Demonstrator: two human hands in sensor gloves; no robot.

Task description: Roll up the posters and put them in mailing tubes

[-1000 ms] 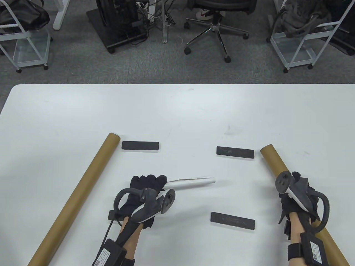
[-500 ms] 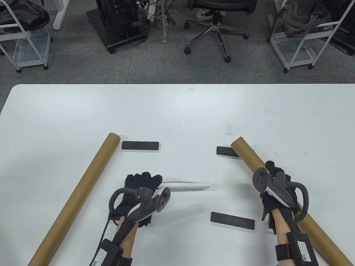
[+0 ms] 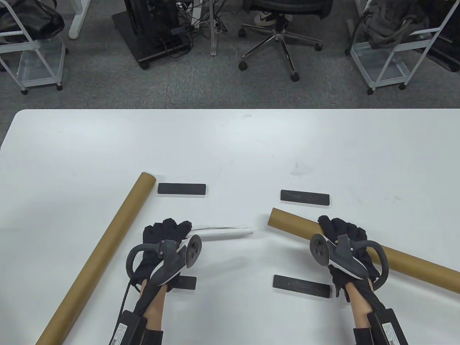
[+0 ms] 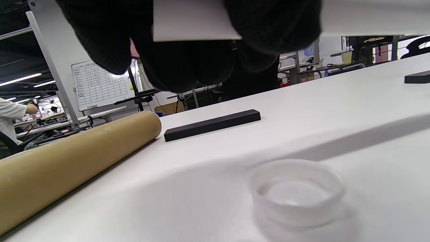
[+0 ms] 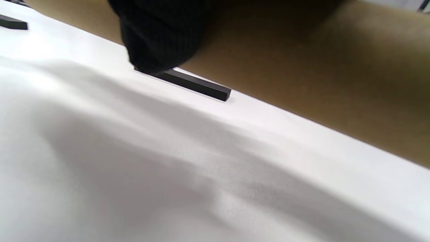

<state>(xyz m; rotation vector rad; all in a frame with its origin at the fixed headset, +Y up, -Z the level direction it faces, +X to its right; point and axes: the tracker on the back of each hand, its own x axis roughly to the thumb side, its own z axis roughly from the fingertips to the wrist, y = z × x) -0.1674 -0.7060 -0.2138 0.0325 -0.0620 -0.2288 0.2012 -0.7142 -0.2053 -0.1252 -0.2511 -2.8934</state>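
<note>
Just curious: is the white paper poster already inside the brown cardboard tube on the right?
Not yet. The rolled white poster in the left hand lies outside, a gap short of the right-hand tube's open end.

From my console, the table view looked steeply down from above, facing the far edge of the white table (image 3: 230, 143). The left wrist view sat low beneath the left hand's fingers (image 4: 188, 57), facing across the tabletop. The right wrist view looked up close under its fingers (image 5: 161, 37). All three shared the tabletop.
</note>
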